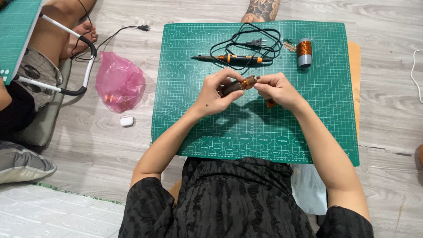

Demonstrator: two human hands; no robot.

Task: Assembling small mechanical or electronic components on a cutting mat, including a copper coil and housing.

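Note:
My left hand [217, 92] grips a small dark cylindrical part wound with copper wire [240, 84], held above the green cutting mat [308, 132]. My right hand [275, 89] pinches the copper-wound end of the same part from the right. A small orange piece [270, 104] shows just under my right hand. What lies inside the fingers of either hand is hidden.
A soldering iron with an orange grip [229, 57] and its coiled black cable [260, 43] lie at the mat's far side. A spool of copper wire [304, 52] stands at the back right. On the floor to the left are a pink plastic bag [119, 81], a small white case [127, 120] and another person's legs [57, 31].

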